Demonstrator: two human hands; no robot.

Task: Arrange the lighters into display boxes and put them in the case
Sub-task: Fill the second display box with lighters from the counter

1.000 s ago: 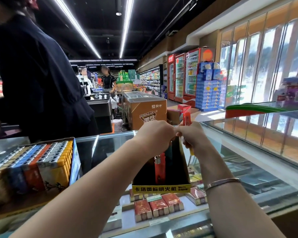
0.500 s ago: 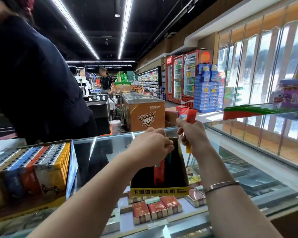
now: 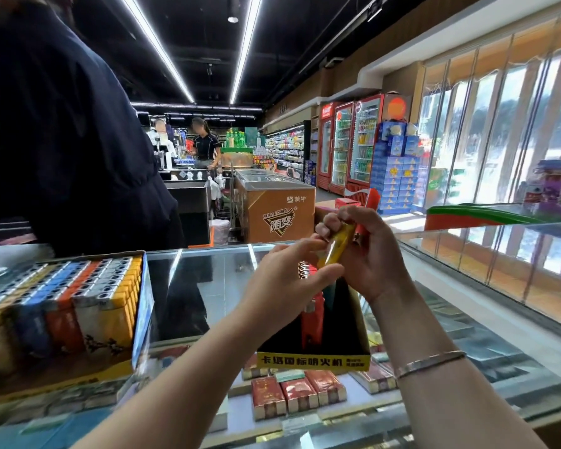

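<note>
A black display box (image 3: 350,348) with a yellow front strip stands on the glass case (image 3: 208,286). A red lighter (image 3: 312,322) stands upright inside it beside a dark green one. Just above the box, my right hand (image 3: 374,254) grips several lighters, among them a yellow lighter (image 3: 336,246) and a red one behind it. My left hand (image 3: 285,283) pinches the lower end of the yellow lighter between thumb and fingers. A second, full display box (image 3: 59,306) of orange, blue, white and yellow lighters sits at the left.
A person in dark clothes (image 3: 65,140) stands close behind the counter at the left. Red cigarette packs (image 3: 298,395) lie under the glass. A raised glass shelf (image 3: 499,254) runs along the right. An orange freezer (image 3: 279,209) stands beyond the counter.
Both hands have risen from the box's rim. My right hand has turned the lighters palm-up, and my left hand has moved from the box to the yellow lighter.
</note>
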